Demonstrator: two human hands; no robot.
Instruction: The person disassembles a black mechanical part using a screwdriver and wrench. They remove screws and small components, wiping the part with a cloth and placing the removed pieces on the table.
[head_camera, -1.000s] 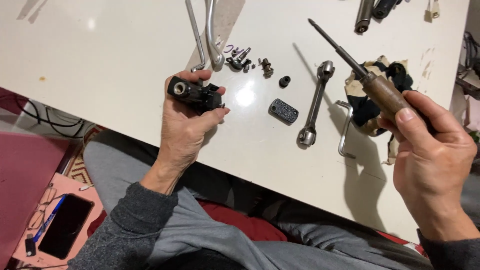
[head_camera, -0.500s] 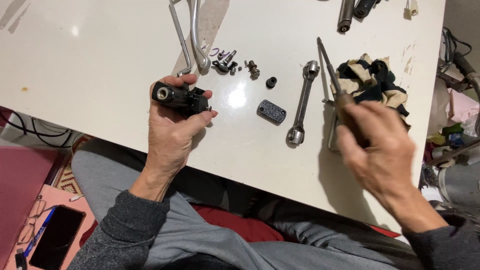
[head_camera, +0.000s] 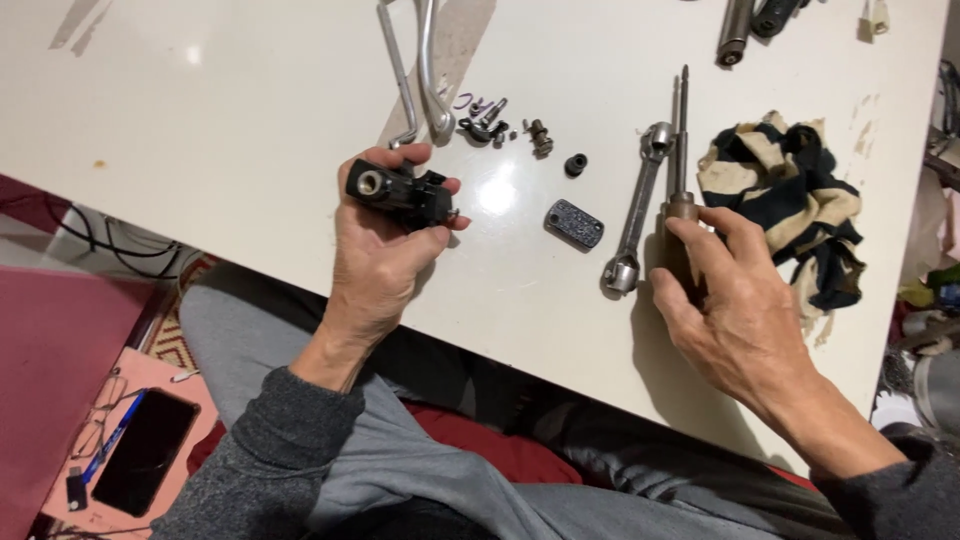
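My left hand (head_camera: 385, 250) grips a small black metal housing (head_camera: 398, 192) with a round bore, held just above the white table (head_camera: 200, 130). My right hand (head_camera: 735, 310) rests on the table with its fingers around the brown handle of a screwdriver (head_camera: 682, 165), whose steel shaft lies flat and points away from me. A double-ended socket wrench (head_camera: 636, 210) lies just left of the screwdriver. Between the hands sits a small dark rectangular cover plate (head_camera: 575, 223).
Small screws, clips and a black bushing (head_camera: 575, 164) are scattered behind the housing. Two silver levers (head_camera: 420, 60) lie at the back. A striped black-and-cream rag (head_camera: 790, 195) is bunched to the right. On the floor at left lie a phone (head_camera: 145, 450) and glasses.
My right hand has brought the screwdriver down from the air and laid it on the table beside the wrench. My left hand still holds the housing.
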